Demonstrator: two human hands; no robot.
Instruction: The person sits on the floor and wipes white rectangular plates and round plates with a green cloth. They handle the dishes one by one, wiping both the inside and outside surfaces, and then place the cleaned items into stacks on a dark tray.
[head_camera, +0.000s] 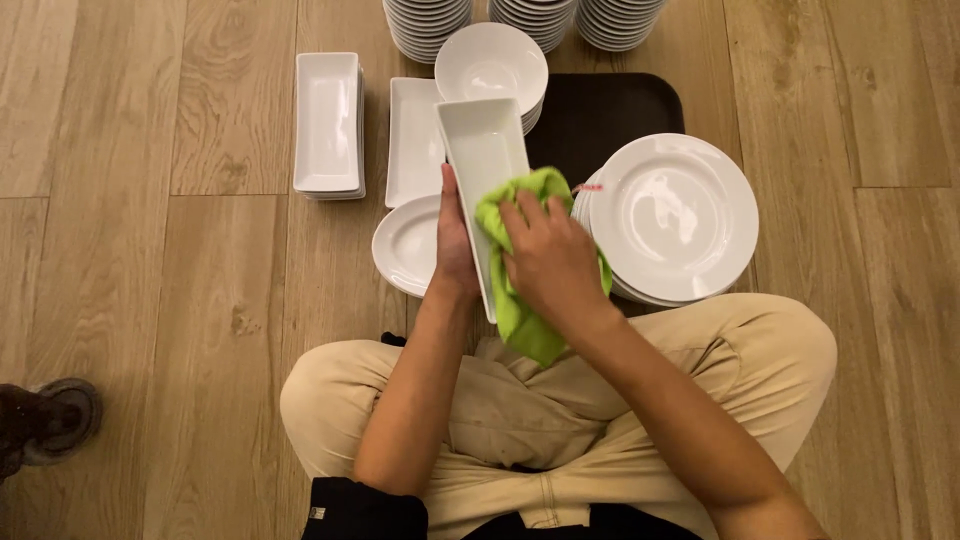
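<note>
Left grip: left hand (455, 245) is clasping the long side of the rectangular dish (483, 160), tilting it.
Right grip: right hand (550, 262) is pressing the green cloth (520, 300) against the dish.
Dish position: above the person's crossed legs.
Right of dish: stack of round plates (672, 215), dark tray (600, 115).
Left of dish: oval plate (408, 243), rectangular dish stack (327, 125).
Beyond dish: bowl stack (491, 65).

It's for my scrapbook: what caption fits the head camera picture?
Left hand holds a white dish while right hand rubs it with a green cloth.
</note>
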